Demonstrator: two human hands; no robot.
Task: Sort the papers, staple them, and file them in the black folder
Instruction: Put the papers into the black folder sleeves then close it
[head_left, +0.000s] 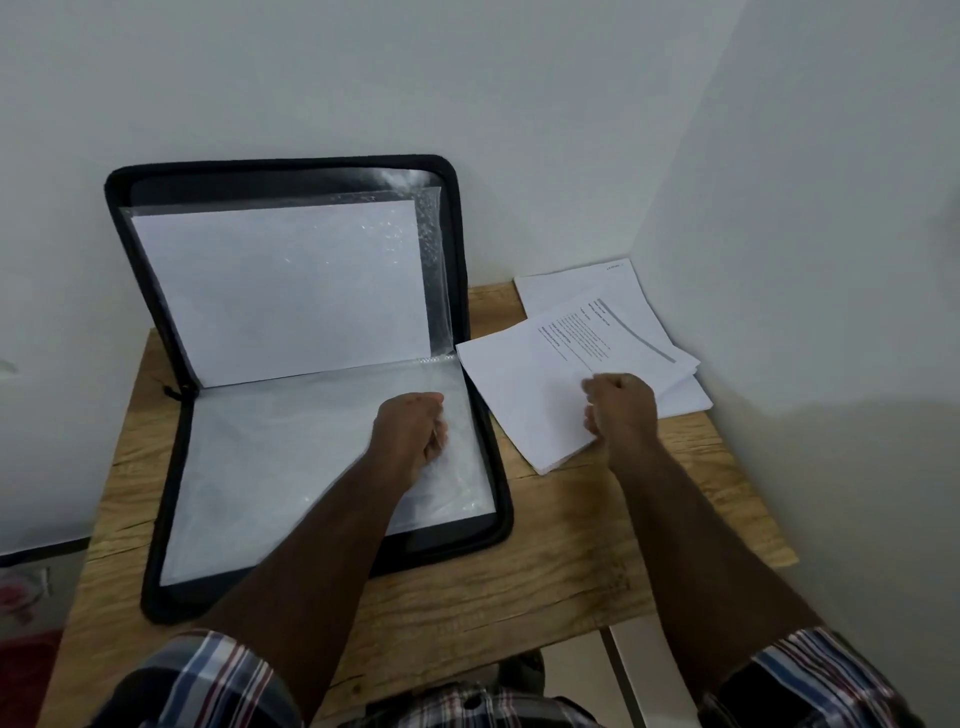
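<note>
One black folder (480, 322) open, upright lid.

A plain room corner, likely a home or small office desk nook, is shown. A small wood-grain counter (545, 561) is pushed against bare white walls (467, 78). Paperwork use is indicated by an open black folder (291, 171) and stacked printed papers (524, 395). Tiled floor (649, 675) is glimpsed below.

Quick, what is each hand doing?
Left hand: fingers curled, gripping the plastic sleeve in the folder.
Right hand: fingers curled on the papers.
</note>
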